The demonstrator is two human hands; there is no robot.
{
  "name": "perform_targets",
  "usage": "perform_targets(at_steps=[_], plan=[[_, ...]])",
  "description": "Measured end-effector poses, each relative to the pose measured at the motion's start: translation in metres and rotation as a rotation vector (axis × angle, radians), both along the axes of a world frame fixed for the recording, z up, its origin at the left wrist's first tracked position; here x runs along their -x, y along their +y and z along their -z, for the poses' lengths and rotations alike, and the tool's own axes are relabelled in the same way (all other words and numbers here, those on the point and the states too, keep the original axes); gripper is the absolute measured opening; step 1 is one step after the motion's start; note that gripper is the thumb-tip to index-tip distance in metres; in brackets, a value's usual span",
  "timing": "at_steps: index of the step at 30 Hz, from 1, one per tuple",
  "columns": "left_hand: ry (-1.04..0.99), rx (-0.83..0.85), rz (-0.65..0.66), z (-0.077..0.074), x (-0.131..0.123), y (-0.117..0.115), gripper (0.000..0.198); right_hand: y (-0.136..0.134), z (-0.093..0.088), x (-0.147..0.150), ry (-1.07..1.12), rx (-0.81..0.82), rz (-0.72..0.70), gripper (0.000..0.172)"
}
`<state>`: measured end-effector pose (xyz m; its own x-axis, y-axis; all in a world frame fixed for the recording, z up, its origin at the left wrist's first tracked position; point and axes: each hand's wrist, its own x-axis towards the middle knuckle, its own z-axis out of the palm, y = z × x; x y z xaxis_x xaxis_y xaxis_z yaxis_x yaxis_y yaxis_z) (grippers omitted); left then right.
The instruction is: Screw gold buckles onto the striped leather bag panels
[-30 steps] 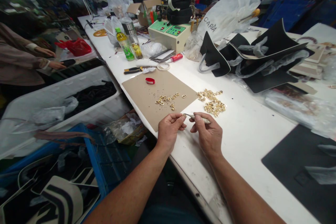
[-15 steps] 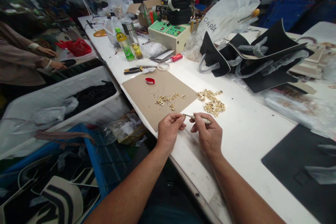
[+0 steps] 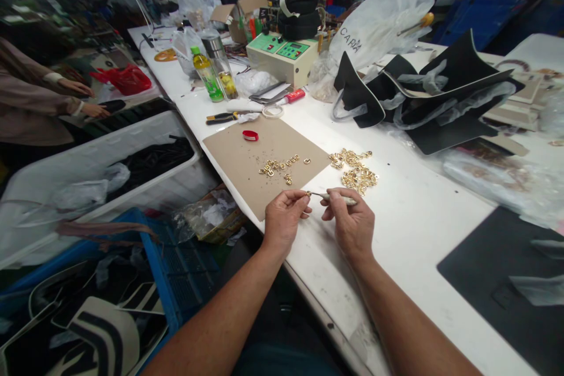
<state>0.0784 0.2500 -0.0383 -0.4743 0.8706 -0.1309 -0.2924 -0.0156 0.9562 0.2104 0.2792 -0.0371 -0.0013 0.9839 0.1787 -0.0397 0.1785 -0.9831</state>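
Above the table's near edge, my left hand (image 3: 285, 216) pinches a small gold metal buckle (image 3: 308, 193) between thumb and forefinger; the fingertips hide most of it. My right hand (image 3: 351, 222) is closed around the pale handle of a small screwdriver (image 3: 343, 198), whose thin shaft points left and meets the gold piece. Beyond my hands lie loose gold buckles (image 3: 282, 164) and tiny dark bits on a tan board (image 3: 233, 155). To the right of the board is a larger heap of gold buckles (image 3: 359, 177) on the white table.
A red ring of tape (image 3: 250, 136), pliers (image 3: 221, 118) and a red tube (image 3: 294, 96) lie farther back, near a control box (image 3: 282, 61) and bottles (image 3: 207, 74). Black panels (image 3: 427, 88) stand at right. A white bin (image 3: 167, 123) and blue crate (image 3: 154, 258) are at left, near another person's hands.
My right hand has shifted very slightly, with the screwdriver still against the buckle in my left hand. The whole view has moved a few pixels.
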Motion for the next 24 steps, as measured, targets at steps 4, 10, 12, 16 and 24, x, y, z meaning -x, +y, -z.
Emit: perform_targets(at_steps=[4,10,12,16,24], plan=[[0.023,0.016,0.001,-0.001,-0.001,-0.001,0.028,0.002,0.002,0.000,-0.016,0.004,-0.011,0.028],[0.067,0.017,0.000,0.001,-0.001,-0.001,0.025,0.004,0.000,-0.001,-0.045,0.030,-0.009,0.029],[0.103,0.019,0.000,0.003,-0.002,-0.002,0.024,0.006,-0.001,-0.003,-0.064,0.069,-0.025,0.030],[0.253,0.055,0.007,0.006,-0.006,-0.007,0.021,0.016,0.000,-0.009,-0.054,0.198,-0.085,0.037],[0.485,0.164,0.078,-0.003,0.016,-0.006,0.029,0.026,0.000,-0.012,0.079,0.186,-0.338,0.036]])
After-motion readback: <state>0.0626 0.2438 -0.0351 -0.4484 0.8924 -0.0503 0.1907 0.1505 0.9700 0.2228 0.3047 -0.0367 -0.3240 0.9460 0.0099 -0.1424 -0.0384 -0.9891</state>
